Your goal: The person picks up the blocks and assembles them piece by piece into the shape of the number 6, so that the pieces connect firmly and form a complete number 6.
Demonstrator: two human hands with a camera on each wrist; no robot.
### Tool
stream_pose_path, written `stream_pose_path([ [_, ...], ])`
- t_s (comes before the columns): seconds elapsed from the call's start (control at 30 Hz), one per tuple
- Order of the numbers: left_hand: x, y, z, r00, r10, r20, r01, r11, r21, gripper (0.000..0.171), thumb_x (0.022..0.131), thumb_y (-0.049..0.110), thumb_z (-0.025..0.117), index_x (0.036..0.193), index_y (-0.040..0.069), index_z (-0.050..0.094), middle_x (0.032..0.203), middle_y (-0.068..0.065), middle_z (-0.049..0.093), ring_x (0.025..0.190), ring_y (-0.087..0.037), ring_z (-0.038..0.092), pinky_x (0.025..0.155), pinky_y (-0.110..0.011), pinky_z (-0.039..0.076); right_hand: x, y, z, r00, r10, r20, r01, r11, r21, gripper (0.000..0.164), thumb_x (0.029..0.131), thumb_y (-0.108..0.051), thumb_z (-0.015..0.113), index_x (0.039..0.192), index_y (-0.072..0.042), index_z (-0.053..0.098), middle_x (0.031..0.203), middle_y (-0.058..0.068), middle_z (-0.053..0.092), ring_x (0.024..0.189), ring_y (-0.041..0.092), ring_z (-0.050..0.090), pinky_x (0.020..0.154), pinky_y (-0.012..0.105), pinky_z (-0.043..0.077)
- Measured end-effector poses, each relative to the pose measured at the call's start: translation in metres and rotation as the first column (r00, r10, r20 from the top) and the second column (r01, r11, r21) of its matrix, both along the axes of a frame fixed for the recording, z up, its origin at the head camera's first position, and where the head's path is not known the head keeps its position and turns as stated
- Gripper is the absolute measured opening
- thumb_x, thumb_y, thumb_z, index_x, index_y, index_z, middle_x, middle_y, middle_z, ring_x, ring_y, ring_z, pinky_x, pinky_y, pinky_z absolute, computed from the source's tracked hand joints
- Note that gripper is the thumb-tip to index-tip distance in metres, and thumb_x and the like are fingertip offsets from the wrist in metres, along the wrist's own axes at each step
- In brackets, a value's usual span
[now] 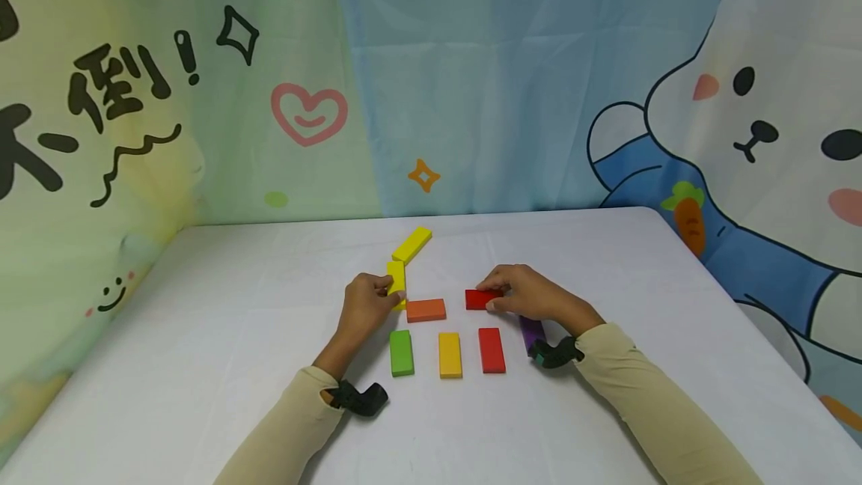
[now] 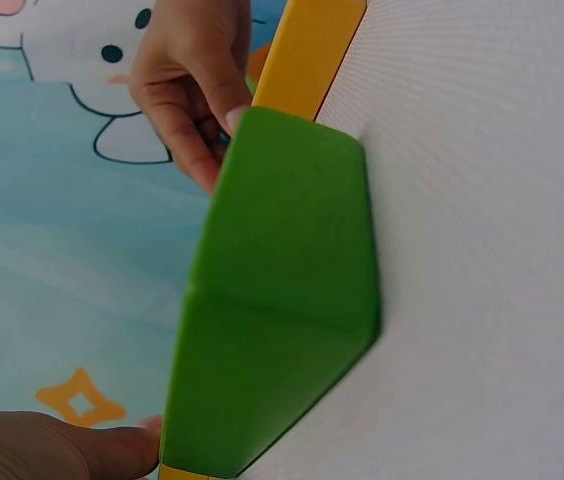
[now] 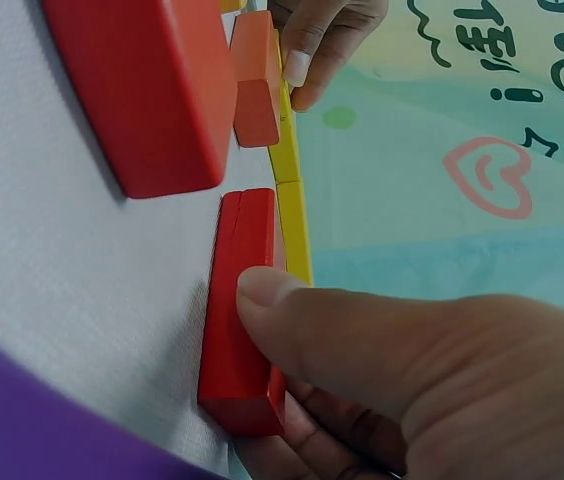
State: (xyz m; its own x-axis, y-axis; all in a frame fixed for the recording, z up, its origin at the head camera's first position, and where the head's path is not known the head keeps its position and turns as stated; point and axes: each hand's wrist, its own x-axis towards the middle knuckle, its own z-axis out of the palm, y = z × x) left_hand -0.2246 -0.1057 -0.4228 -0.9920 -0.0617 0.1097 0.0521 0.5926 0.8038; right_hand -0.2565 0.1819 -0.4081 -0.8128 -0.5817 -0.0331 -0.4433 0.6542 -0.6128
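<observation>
My left hand [image 1: 366, 307] pinches a yellow block [image 1: 397, 272] between thumb and fingers at its left side. A second yellow block [image 1: 412, 245] slants away from its far end, and an orange block [image 1: 426, 310] lies crosswise by its near end. To the right, my right hand [image 1: 532, 294] grips a red block [image 1: 476, 299] lying sideways. Its thumb presses the near face of that red block [image 3: 232, 350] in the right wrist view, while the fingers go behind it, partly hidden. A purple block [image 1: 531, 333] sits under the right wrist, partly covered.
A row of upright-lying blocks runs nearer to me: green [image 1: 402, 353], golden yellow [image 1: 450, 355] and red [image 1: 491, 351]. All rest on a white-covered table [image 1: 202, 335]. Behind it hangs a printed cloth [image 1: 471, 96] with cartoon figures.
</observation>
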Motion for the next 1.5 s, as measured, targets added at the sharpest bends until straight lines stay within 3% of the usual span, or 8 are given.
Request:
stream_pose_path([
  [0.23, -0.002, 0.001, -0.001, 1.0, -0.006, 0.007, 0.006, 1.0, 0.003, 0.042, 0.084, 0.009, 0.077, 0.12, -0.007, 0.064, 0.11, -0.018, 0.065, 0.099, -0.024, 0.064, 0.077, -0.03, 0.056, 0.004, 0.0, 0.001, 1.0, -0.023, 0.006, 0.022, 1.0, 0.009, 0.033, 0.087, -0.011, 0.073, 0.12, -0.01, 0.07, 0.111, 0.001, 0.065, 0.107, 0.022, 0.057, 0.095, 0.042, 0.048],
  [0.8, -0.001, 0.0, -0.001, 1.0, 0.016, 0.025, -0.016, 1.0, -0.014, 0.044, 0.084, 0.011, 0.078, 0.122, -0.006, 0.063, 0.111, -0.017, 0.064, 0.1, -0.025, 0.065, 0.076, -0.029, 0.056, 0.012, -0.012, 0.007, 0.999, 0.043, -0.021, -0.043, 0.999, -0.013, 0.033, 0.087, -0.01, 0.073, 0.119, -0.008, 0.07, 0.109, -0.001, 0.063, 0.103, 0.019, 0.059, 0.089, 0.036, 0.051],
  [1.13, -0.002, 0.002, -0.001, 0.999, 0.016, 0.035, -0.015, 1.0, -0.01, 0.044, 0.084, 0.012, 0.077, 0.123, -0.005, 0.063, 0.112, -0.018, 0.064, 0.099, -0.024, 0.065, 0.075, -0.028, 0.056, 0.018, -0.019, 0.01, 0.999, 0.025, -0.036, -0.025, 1.0, 0.007, 0.032, 0.087, -0.01, 0.074, 0.119, -0.007, 0.071, 0.108, -0.001, 0.063, 0.101, 0.018, 0.057, 0.087, 0.034, 0.052],
  [1.5, 0.0, 0.002, -0.001, 0.999, 0.011, 0.036, -0.011, 1.0, -0.018, 0.044, 0.085, 0.011, 0.076, 0.123, -0.006, 0.062, 0.112, -0.017, 0.064, 0.099, -0.025, 0.065, 0.072, -0.028, 0.056, 0.017, -0.026, 0.003, 1.0, 0.024, 0.0, -0.024, 0.999, 0.023, 0.032, 0.087, -0.015, 0.075, 0.118, -0.009, 0.071, 0.108, -0.002, 0.063, 0.099, 0.017, 0.056, 0.086, 0.031, 0.052],
])
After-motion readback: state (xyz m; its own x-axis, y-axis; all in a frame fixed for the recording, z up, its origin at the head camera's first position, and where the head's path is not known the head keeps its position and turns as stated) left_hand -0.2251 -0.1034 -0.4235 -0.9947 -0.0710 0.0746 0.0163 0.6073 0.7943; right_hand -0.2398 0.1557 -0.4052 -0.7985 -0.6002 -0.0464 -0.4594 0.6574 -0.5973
